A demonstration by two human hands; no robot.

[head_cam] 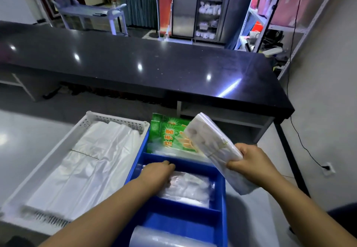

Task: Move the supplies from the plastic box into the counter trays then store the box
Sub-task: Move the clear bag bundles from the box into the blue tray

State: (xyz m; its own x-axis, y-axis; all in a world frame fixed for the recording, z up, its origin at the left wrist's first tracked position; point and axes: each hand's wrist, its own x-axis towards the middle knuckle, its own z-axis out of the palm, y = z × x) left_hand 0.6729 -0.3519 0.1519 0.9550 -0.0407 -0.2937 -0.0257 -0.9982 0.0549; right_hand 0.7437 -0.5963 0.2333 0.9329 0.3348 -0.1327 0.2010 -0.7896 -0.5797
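A blue divided tray (220, 190) lies in front of me with three compartments. My right hand (249, 161) grips a white bundle of plastic bags (210, 140) tied with a rubber band, tilted above the tray's right edge. My left hand (158, 171) reaches palm-down into the middle compartment, resting on a clear packet of bags (189, 188). Green packets (172, 136) fill the far compartment. A roll of clear film (164, 237) lies in the near compartment. The plastic box is not in view.
A white perforated basket (116, 120) with large white plastic bags (83, 169) sits left of the blue tray. A black glossy counter (135, 59) spans the room beyond. Metal shelving (274, 15) stands at the right, with a cable hanging down the wall.
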